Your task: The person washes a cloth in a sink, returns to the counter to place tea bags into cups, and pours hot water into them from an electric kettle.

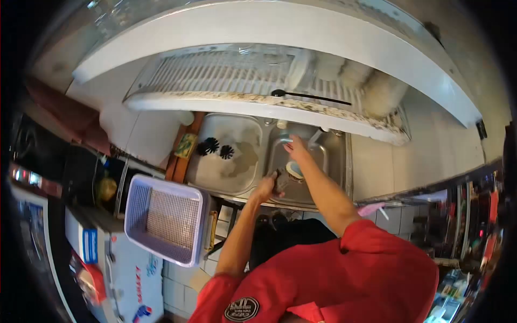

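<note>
Both my hands are over the right basin (335, 161) of a metal double sink. My left hand (266, 186) is closed around a see-through glass (282, 180), low at the basin's near left side. A pale round item (294, 170) lies right beside the glass, under my right forearm. Further back, my right hand (296, 148) reaches toward the rear of the basin with its fingers apart, left of the tap (316, 137). A small bluish-white streak shows at its fingertips. Black bristle brushes (211, 145) stand in the left basin (207, 177).
Above the sink runs a ledge with a slatted drying rack (215, 72) and a long black spoon (312, 97). A yellow-green packet (186, 145) sits left of the sink. A lilac basket (201, 226) stands at left, near a white chest (134, 258).
</note>
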Available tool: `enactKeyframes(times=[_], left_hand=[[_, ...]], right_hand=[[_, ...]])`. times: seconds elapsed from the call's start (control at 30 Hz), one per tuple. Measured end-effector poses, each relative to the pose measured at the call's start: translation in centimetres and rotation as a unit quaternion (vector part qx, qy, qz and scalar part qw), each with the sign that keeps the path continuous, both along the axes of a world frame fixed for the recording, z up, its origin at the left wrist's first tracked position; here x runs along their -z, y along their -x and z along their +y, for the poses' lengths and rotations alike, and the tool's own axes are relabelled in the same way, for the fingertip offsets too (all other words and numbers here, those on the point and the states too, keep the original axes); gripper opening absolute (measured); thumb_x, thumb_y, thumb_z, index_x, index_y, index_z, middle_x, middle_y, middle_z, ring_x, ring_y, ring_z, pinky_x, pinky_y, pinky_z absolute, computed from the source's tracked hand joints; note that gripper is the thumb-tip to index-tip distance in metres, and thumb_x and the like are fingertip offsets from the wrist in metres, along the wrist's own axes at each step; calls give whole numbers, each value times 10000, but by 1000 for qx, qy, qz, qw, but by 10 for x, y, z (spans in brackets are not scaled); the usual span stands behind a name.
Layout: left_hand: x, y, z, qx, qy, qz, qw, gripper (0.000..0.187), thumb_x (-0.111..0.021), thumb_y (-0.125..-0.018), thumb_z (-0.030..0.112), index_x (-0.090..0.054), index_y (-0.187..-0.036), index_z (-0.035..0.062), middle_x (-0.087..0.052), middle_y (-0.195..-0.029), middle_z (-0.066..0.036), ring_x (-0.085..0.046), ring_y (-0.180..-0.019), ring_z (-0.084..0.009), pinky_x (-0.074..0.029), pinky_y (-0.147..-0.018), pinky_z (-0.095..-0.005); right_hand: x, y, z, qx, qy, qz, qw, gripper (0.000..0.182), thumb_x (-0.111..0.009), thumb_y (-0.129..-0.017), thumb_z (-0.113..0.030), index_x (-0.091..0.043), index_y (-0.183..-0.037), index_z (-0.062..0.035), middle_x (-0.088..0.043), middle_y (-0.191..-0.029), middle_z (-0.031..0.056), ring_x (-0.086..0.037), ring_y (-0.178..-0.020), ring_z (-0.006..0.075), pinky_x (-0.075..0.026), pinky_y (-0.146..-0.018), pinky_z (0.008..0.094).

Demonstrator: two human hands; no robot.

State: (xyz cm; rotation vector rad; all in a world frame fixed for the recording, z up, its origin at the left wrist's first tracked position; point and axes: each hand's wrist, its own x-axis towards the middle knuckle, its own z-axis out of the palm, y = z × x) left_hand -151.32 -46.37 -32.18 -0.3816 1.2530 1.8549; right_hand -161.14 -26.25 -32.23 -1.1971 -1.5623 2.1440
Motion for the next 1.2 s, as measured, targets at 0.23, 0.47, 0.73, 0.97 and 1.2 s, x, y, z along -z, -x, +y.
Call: enactKeyframes(times=[0.23,0.47,0.73,0.97,1.2], left_hand=[[47,140,67,417,463,504,598,398,-551,-923,429,-686,-1034,71,-686,-988,-128,-669,-818,-327,-554,-679,-436],[51,176,118,335,388,730,453,271,-664,-819,356,-710,-842,90,-665,-769,-85,-622,-723,-311,-521,-649,-408],[2,181,153,213,265,733,589,189,-731,-748,233,-679,-734,51,-620,-633,-99,-550,-560,-300,-486,-563,-386],[-43,188,143,321,237,730,555,188,-692,-757,211,-702,-837,41,-668,-745,-121,-564,-596,-318,-483,-585,-401],[-73,127,121,420,202,721,512,245,-653,-767,189,-724,-940,31,-716,-858,-142,-578,-632,-336,-480,-607,-417]], right_hand=[[-76,-51,40,-31,-93,-26,995,301,-742,-809,-268,-673,-963,-19,-654,-843,105,-609,-717,177,-518,-597,271],[-148,-57,58,-112,-175,-75,975,298,-734,-773,-243,-699,-945,-3,-688,-848,104,-635,-740,184,-520,-665,265],[-196,-58,18,-224,-409,-189,864,384,-722,-688,-250,-695,-981,-4,-691,-808,113,-601,-649,173,-503,-619,277],[-160,-61,3,-144,-30,-81,986,394,-698,-801,-287,-659,-1046,19,-664,-932,134,-606,-817,226,-516,-695,329],[-102,-52,51,-120,95,-79,985,348,-641,-866,-243,-632,-1048,54,-663,-964,172,-635,-855,278,-539,-687,358]])
